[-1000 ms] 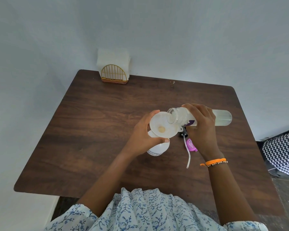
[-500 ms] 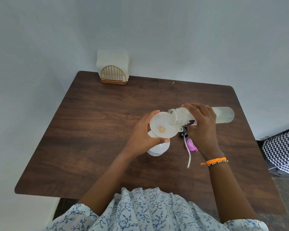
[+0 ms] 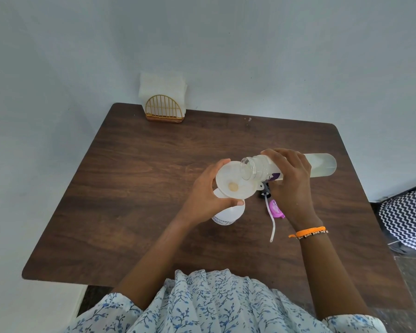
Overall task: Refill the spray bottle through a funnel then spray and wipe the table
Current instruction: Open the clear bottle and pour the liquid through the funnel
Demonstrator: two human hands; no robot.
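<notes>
My left hand [image 3: 205, 197] curls round the rim of the white funnel [image 3: 235, 183], thumb on the near edge and fingers on the far edge, holding it on the mouth of the white spray bottle [image 3: 228, 213]. The bottle stands upright on the brown table [image 3: 135, 188], a little right of its middle. My right hand [image 3: 289, 183] grips a clear refill bottle [image 3: 322, 168] around its middle, tipped almost level, with its open neck over the right side of the funnel's bowl. A little pale liquid lies in the raised bottom end of that bottle. Just right of the spray bottle, under my right hand, the sprayer head [image 3: 275, 209] with its pink trigger lies on the table, its white dip tube [image 3: 271, 225] pointing toward me. At the table's far left edge, well apart from the spray bottle, stands a gold wire holder [image 3: 165, 111] with white napkins [image 3: 162, 86].
</notes>
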